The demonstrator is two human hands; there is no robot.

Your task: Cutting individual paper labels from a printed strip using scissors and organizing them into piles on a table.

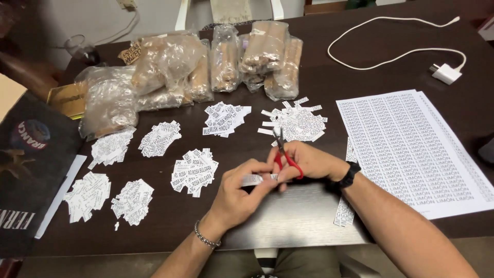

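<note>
My right hand (pixel 309 160) grips red-handled scissors (pixel 284 152), blades pointing up and away from me. My left hand (pixel 239 195) pinches a narrow printed paper strip (pixel 257 179) and holds it against the scissors. Both hands hover over the near middle of the dark wooden table (pixel 288 216). A black watch is on my right wrist, and a bead bracelet circles the left wrist. Just beyond the scissors lies a pile of cut white labels (pixel 296 121).
Several more piles of cut labels (pixel 194 170) spread across the left half. Printed sheets (pixel 409 146) lie at right. Clear bags of brown rolls (pixel 226 62) stand at the back. A white charger and cable (pixel 446 73) sit far right, a dark bag (pixel 28 170) at left.
</note>
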